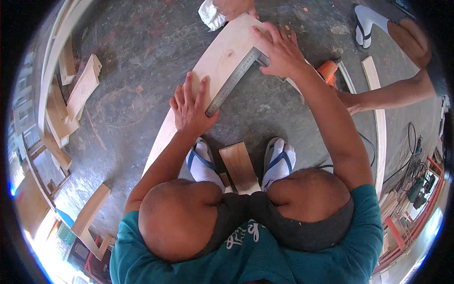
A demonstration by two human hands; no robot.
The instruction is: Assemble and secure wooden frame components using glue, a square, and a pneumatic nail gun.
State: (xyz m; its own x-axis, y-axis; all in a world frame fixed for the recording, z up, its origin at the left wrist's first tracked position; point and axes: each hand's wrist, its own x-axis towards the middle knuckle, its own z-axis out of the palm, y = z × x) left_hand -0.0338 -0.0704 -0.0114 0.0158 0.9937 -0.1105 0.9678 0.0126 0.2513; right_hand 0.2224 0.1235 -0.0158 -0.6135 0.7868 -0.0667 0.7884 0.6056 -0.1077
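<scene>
The board (230,53) lies slanted, a square (232,85) along its edge; the left hand (191,108) rests wide on the board, the right hand (283,54) arches at the square's corner, its hold impossible to tell

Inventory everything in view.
Board: one, pale, upper centre
Metal square: one, silver, along board's edge
Wood block: one, brown, lower centre
Wood pieces: several, tan, left
Long strip: one, pale, right
Power tool: one, orange, upper right
Green tool: one, lower right
Cables: several, black, right
White fabric: one, top
Co-worker's hand: one, bare, by power tool
Co-worker's foot: one, white-socked, upper right
Floor: one, grey, throughout
Shirt: one, teal, bottom
Left grip: one, bare, on board
Right grip: one, bare, on board
Feet: two, white-socked, lower centre
</scene>
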